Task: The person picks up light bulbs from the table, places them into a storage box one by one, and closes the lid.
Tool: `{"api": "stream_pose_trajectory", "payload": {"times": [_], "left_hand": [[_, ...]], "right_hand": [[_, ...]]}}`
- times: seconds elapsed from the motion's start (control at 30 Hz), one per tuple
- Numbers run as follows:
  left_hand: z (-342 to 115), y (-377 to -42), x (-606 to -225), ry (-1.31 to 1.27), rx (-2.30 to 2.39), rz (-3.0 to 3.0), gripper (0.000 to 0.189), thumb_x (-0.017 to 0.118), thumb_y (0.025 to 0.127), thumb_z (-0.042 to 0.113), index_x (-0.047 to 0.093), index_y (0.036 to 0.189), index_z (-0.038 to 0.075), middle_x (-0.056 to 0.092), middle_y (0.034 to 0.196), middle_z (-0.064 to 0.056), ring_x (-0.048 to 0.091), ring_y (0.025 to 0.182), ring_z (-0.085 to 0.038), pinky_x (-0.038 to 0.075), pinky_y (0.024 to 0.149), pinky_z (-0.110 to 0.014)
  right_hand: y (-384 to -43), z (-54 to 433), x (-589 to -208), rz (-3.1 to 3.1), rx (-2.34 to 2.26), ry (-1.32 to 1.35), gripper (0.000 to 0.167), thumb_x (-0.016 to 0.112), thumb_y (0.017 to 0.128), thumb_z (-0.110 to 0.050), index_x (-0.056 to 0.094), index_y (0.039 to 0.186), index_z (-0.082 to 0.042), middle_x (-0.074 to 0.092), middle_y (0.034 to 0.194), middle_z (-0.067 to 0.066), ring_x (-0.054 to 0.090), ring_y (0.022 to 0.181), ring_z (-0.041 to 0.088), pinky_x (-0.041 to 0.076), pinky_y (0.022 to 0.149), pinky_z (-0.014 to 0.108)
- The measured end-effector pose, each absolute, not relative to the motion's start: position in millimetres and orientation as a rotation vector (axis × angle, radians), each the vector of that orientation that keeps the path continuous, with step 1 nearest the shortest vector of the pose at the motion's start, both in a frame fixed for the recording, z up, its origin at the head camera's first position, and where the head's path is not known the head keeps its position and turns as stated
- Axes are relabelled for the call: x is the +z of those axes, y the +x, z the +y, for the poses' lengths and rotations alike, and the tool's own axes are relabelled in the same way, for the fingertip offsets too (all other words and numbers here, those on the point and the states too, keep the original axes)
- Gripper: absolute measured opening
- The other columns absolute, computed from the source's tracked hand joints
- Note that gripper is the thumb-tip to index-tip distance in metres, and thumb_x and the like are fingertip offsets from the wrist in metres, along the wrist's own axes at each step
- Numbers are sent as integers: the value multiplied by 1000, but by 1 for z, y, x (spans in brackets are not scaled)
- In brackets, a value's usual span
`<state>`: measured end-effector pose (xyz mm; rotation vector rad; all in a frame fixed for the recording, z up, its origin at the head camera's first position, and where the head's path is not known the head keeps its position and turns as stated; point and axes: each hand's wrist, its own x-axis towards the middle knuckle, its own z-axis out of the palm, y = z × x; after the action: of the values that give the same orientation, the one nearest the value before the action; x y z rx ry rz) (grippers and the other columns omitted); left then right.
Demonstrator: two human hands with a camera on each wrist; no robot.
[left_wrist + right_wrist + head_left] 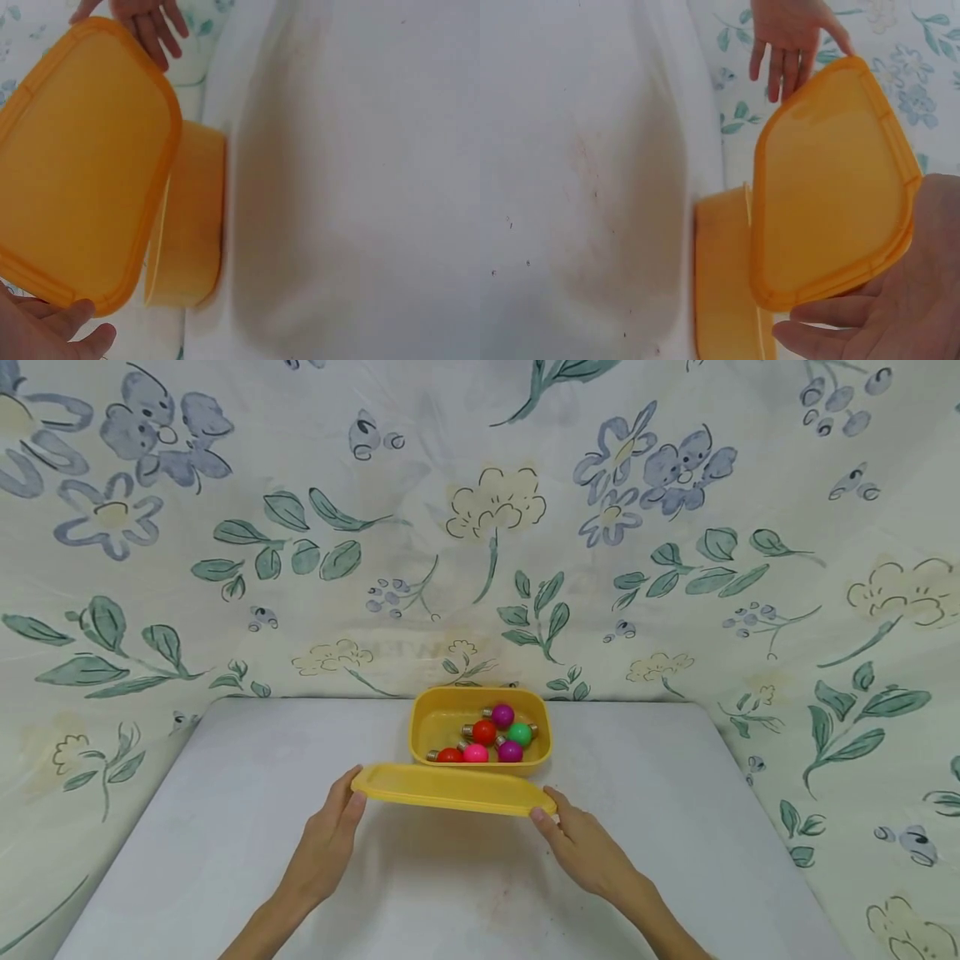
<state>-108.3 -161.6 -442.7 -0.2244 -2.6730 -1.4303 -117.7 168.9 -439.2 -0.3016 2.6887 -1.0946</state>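
Note:
My left hand (pixel 327 842) pinches the left end of a yellow lid (pixel 453 789), thumb toward me and fingers behind. At the other end my right hand (pixel 588 852) grips it the same way. The lid is held up in the air, tilted, just on the near side of a yellow plastic box (pixel 437 720). Inside the uncovered box lie several small coloured light bulbs (pixel 484 732), red, pink, purple and green with metal screw bases. Both wrist views show the lid's underside (pixel 82 165) with its raised rim, and the box's side wall (pixel 724 274) behind it.
The box stands at the back edge of a white table (pixel 262 777). Behind and around the table hangs a pale cloth (pixel 420 543) printed with flowers and leaves. A shadow falls on the tabletop beneath the lid.

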Motion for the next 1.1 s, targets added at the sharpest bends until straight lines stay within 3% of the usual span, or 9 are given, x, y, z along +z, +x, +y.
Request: {"api": "stream_pose_trajectory", "payload": {"times": [0.07, 0.23, 0.3, 0.43, 0.6, 0.77, 1.1], "left_hand": [[-161, -109, -443, -243, -1455, -2650, 53, 32, 110, 30, 30, 151, -4, 46, 145, -30, 46, 129, -50, 40, 97, -68], [-160, -111, -443, -311, -1535, -2589, 53, 34, 109, 25, 27, 153, -5, 41, 149, -30, 41, 134, -49, 35, 101, -66], [-160, -111, -443, -340, -1575, -2571, 55, 34, 109, 24, 24, 154, -6, 37, 152, -29, 37, 137, -48, 33, 104, -66], [-160, -113, -444, -371, -1601, -2573, 60, 37, 108, 24, 18, 157, -5, 31, 156, -27, 34, 138, -48, 32, 105, -64], [-159, -116, -445, -371, -1540, -2618, 65, 46, 105, 27, 19, 157, -2, 28, 158, -24, 34, 139, -47, 34, 106, -62], [-160, -120, -448, -370, -1467, -2683, 74, 52, 102, 35, 17, 159, 3, 25, 160, -22, 25, 144, -46, 25, 108, -67], [-157, -133, -452, -374, -1425, -2723, 83, 60, 97, 40, 17, 160, 5, 23, 161, -20, 24, 145, -44, 23, 109, -67]], "right_hand": [[-117, 169, -438, 2703, -1086, -280, 74, 42, 104, -51, 36, 149, 8, 52, 75, 0, 51, 68, 14, 48, 60, 29], [-118, 169, -438, 2762, -1064, -251, 77, 45, 103, -53, 37, 149, 7, 65, 110, 12, 59, 89, 19, 56, 81, 43], [-120, 169, -439, 2772, -1064, -243, 79, 46, 101, -55, 36, 150, 7, 61, 126, 18, 61, 102, 25, 53, 90, 49], [-122, 171, -440, 2772, -1074, -228, 84, 48, 99, -59, 33, 151, 6, 52, 141, 21, 55, 123, 36, 45, 100, 55], [-126, 177, -440, 2787, -1081, -253, 86, 53, 97, -58, 30, 154, 4, 47, 147, 21, 48, 131, 39, 39, 104, 59], [-134, 185, -444, 2791, -1083, -318, 90, 57, 96, -56, 24, 156, 2, 39, 153, 21, 39, 138, 40, 33, 108, 60], [-146, 194, -454, 2760, -1088, -369, 94, 61, 93, -55, 21, 157, 3, 34, 156, 21, 35, 141, 40, 32, 109, 61]]}}
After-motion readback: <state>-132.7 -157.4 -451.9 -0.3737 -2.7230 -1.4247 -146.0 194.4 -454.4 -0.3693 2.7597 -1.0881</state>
